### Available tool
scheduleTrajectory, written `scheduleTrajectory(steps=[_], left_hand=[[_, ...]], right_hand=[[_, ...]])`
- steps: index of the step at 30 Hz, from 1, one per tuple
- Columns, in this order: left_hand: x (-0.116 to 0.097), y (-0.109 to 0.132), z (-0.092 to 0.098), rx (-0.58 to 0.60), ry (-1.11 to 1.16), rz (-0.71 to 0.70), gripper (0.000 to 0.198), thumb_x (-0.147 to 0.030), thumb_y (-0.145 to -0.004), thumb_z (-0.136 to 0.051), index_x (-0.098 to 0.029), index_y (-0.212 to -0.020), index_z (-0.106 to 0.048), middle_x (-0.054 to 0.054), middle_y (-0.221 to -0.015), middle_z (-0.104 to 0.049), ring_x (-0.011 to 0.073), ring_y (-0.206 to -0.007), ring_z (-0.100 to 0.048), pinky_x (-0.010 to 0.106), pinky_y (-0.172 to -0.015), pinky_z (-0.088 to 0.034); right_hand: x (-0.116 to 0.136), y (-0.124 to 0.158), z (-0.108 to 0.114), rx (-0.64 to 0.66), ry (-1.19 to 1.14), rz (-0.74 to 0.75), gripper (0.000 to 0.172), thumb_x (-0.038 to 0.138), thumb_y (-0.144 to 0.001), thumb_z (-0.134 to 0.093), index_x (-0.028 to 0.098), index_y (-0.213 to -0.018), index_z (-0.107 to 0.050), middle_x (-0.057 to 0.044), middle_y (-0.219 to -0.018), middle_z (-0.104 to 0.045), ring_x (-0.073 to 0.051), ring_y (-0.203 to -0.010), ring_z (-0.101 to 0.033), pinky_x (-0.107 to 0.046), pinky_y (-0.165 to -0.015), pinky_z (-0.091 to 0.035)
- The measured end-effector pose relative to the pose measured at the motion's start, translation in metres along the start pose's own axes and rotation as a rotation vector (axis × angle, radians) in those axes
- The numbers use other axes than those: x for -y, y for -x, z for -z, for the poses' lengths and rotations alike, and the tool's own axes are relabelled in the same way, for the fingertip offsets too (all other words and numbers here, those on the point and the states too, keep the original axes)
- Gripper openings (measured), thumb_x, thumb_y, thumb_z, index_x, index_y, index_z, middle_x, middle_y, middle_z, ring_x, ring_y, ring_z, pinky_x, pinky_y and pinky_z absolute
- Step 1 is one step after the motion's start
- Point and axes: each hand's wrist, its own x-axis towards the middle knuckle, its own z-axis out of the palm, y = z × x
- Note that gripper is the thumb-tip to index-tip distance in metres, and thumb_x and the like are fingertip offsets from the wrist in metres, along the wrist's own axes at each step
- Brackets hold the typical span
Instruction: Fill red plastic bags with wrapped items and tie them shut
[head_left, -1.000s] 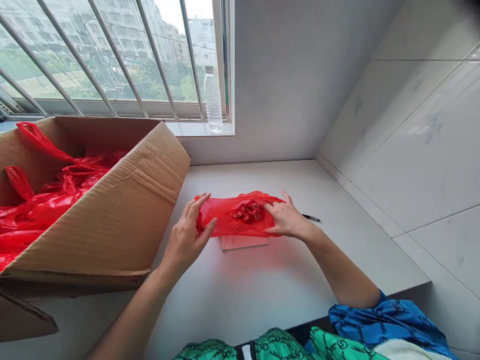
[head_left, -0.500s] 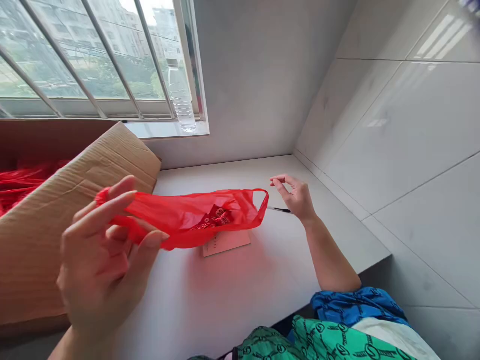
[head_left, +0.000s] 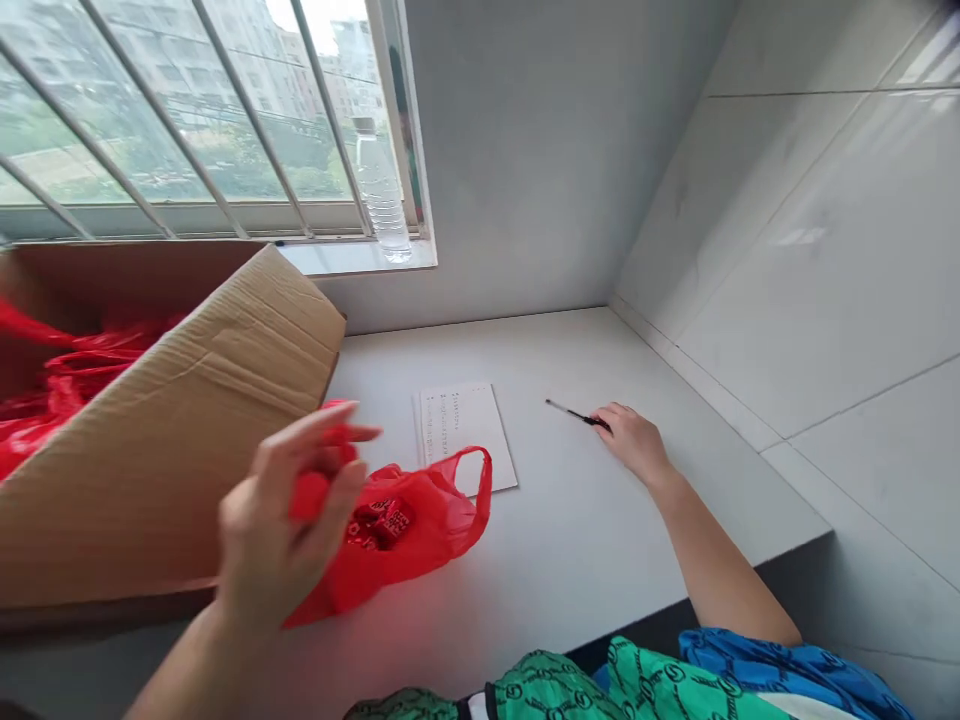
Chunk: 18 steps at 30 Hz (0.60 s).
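1 held bag (head_left: 412, 555), 1 pen (head_left: 577, 413), 1 booklet (head_left: 465, 425), 1 box (head_left: 195, 420) and 1 bottle (head_left: 385, 205) show.

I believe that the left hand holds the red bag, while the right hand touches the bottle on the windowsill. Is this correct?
Not quite: the right hand is at the pen, as the head view shows. The left hand does hold the red bag.

The bare right hand (head_left: 632, 438) has left the thin, translucent red plastic bag (head_left: 431, 540) and come down to the slim dark pen's (head_left: 576, 413) black end. The bag, now only in the bare left hand (head_left: 289, 520), has sunk nearer the person, uncovering most of the white rectangular printed booklet (head_left: 466, 425).
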Motion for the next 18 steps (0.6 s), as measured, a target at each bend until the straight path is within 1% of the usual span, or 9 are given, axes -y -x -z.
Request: scheduleTrajectory(steps=[1,2,3,5,7,9,12,15,18], left_hand=[[0.006,0.002,-0.009,0.069,-0.226,-0.043,0.048,-0.029,-0.088,-0.067,-0.034,-0.135,-0.056,0.0,-0.11,-0.071,0.0212,-0.089,-0.068,0.035,-0.077,-0.05],[0.015,0.005,-0.017,0.173,-0.393,-0.054,0.042,-0.032,-0.091,-0.064,-0.032,-0.132,-0.058,0.001,-0.107,-0.072,0.0229,-0.093,-0.068,0.037,-0.083,-0.049],[0.026,0.009,-0.025,0.273,-0.505,-0.052,0.037,-0.034,-0.093,-0.059,-0.031,-0.13,-0.059,0.002,-0.106,-0.073,0.0249,-0.098,-0.067,0.04,-0.088,-0.047],[0.048,0.021,-0.036,0.433,-0.614,-0.017,0.028,-0.036,-0.097,-0.052,-0.028,-0.121,-0.064,0.003,-0.111,-0.073,0.0261,-0.105,-0.066,0.042,-0.091,-0.045],[0.065,0.033,-0.042,0.525,-0.654,0.016,0.023,-0.034,-0.099,-0.048,-0.025,-0.107,-0.067,0.003,-0.108,-0.074,0.0245,-0.1,-0.067,0.039,-0.086,-0.044],[0.073,0.042,-0.046,0.566,-0.677,0.012,0.022,-0.032,-0.098,-0.048,-0.022,-0.095,-0.067,0.003,-0.1,-0.074,0.0221,-0.089,-0.067,0.037,-0.08,-0.043],[0.074,0.046,-0.05,0.581,-0.672,-0.029,0.019,-0.03,-0.096,-0.05,-0.021,-0.09,-0.065,0.003,-0.094,-0.074,0.02,-0.083,-0.065,0.034,-0.076,-0.04],[0.074,0.044,-0.056,0.559,-0.634,-0.018,0.017,-0.03,-0.094,-0.052,-0.021,-0.09,-0.066,0.003,-0.092,-0.074,0.0193,-0.081,-0.066,0.033,-0.075,-0.04],[0.079,0.045,-0.063,0.514,-0.641,0.03,0.015,-0.03,-0.092,-0.056,-0.02,-0.089,-0.066,0.003,-0.089,-0.075,0.0196,-0.079,-0.067,0.033,-0.074,-0.04]], right_hand=[[0.001,0.001,-0.003,-0.022,-0.032,0.002,0.021,0.024,-0.091,-0.05,0.025,-0.096,-0.07,-0.006,-0.096,-0.07,-0.023,-0.089,-0.064,-0.031,-0.057,-0.044],[0.003,0.002,-0.005,-0.035,-0.089,-0.002,0.02,0.026,-0.091,-0.049,0.025,-0.094,-0.069,-0.006,-0.095,-0.07,-0.023,-0.085,-0.065,-0.031,-0.056,-0.043],[0.008,0.001,-0.006,-0.039,-0.168,-0.016,0.019,0.029,-0.091,-0.05,0.024,-0.093,-0.068,-0.005,-0.096,-0.07,-0.022,-0.083,-0.065,-0.031,-0.056,-0.044],[0.022,-0.002,-0.005,-0.033,-0.381,-0.072,0.017,0.034,-0.089,-0.054,0.024,-0.096,-0.067,-0.004,-0.098,-0.071,-0.02,-0.081,-0.067,-0.032,-0.063,-0.049],[0.042,-0.005,-0.001,-0.008,-0.613,-0.131,0.02,0.039,-0.087,-0.059,0.024,-0.099,-0.065,-0.004,-0.1,-0.071,-0.02,-0.084,-0.068,-0.034,-0.072,-0.054],[0.066,-0.009,0.002,0.043,-0.819,-0.145,0.022,0.041,-0.085,-0.063,0.023,-0.098,-0.063,-0.005,-0.098,-0.071,-0.021,-0.088,-0.069,-0.036,-0.079,-0.055],[0.102,-0.013,0.002,0.156,-1.073,-0.09,0.023,0.042,-0.085,-0.064,0.022,-0.096,-0.06,-0.005,-0.096,-0.069,-0.021,-0.091,-0.068,-0.038,-0.085,-0.056],[0.135,-0.013,-0.004,0.248,-1.218,-0.045,0.026,0.044,-0.085,-0.065,0.021,-0.096,-0.059,-0.004,-0.095,-0.066,-0.021,-0.092,-0.066,-0.039,-0.087,-0.055],[0.16,-0.007,-0.017,0.287,-1.311,-0.019,0.029,0.047,-0.085,-0.068,0.022,-0.096,-0.059,-0.002,-0.092,-0.063,-0.019,-0.09,-0.063,-0.038,-0.089,-0.053]])
